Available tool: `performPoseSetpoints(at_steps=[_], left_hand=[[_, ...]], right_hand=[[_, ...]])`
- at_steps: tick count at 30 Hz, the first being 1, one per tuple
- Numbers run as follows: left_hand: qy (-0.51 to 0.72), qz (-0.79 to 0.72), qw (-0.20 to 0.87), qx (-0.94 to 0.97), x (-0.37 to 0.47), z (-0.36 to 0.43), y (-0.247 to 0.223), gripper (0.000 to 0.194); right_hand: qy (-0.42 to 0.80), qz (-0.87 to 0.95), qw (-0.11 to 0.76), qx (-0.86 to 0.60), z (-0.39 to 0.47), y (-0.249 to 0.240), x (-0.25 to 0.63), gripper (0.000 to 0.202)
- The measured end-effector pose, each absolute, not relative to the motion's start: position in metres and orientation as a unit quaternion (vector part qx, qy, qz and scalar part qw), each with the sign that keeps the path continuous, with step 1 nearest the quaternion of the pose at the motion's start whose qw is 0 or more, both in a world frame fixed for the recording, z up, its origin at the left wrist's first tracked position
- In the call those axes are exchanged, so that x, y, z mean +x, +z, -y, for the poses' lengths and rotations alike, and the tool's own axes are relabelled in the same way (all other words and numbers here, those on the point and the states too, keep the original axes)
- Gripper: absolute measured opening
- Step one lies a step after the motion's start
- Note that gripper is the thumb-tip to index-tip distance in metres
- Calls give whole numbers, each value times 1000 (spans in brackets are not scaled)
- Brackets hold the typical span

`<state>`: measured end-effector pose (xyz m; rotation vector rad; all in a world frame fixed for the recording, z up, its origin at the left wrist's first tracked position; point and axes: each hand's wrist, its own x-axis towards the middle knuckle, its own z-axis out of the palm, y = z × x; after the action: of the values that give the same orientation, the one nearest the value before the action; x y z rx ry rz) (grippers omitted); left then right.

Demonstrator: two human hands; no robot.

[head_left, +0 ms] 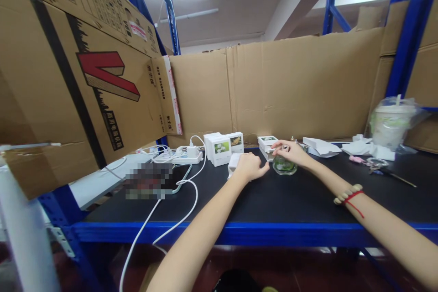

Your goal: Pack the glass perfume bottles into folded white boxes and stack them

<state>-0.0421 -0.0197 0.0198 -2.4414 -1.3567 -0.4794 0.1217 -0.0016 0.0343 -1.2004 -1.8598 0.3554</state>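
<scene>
Near the middle of the black shelf top, my left hand [251, 167] is curled over a small white box [233, 161], its thumb pointing right. Most of the fingers on that box are hidden behind the hand. To the right, my right hand [290, 152] pinches the top of a squat clear glass bottle [284, 167] with green showing in it, which stands upright at the shelf surface. Just behind the bottle is a small stack of white picture boxes [266, 147]. More white boxes with flower pictures [221, 149] stand upright behind my left hand.
On the left are a phone [181, 177], a white cable [195, 196] and a power strip [186, 158]. Crumpled white paper [321, 147], keys [376, 163] and a bagged drink cup [393, 123] lie to the right. Cardboard walls [308, 86] enclose the back and left.
</scene>
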Motion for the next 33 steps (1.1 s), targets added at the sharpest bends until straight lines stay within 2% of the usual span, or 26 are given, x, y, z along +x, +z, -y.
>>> performPoseSetpoints(at_steps=[4,10,14,20,22,28,33], left_hand=[[-180,494,172,-833,-42,20,19,42],[-154,518,175,-823,-43,17,17,33],[-152,515,179,-825,-42,16,17,33],[-194,468,192,-840,-42,18,16,40],[-200,435,192,-857,-42,19,15,40],[-149,356,182,-904,-38,21,14,40],[-144,364,177,-903,-37,20,13,41]], right_hand=[[110,732,438,-511,3,31,120,17],[-76,690,447,-564,6,29,126,20],[-50,687,442,-575,7,33,126,17],[111,723,452,-511,1,30,118,14],[132,715,454,-516,0,28,116,13],[-23,666,415,-619,12,36,120,19],[-90,631,438,-634,21,41,117,26]])
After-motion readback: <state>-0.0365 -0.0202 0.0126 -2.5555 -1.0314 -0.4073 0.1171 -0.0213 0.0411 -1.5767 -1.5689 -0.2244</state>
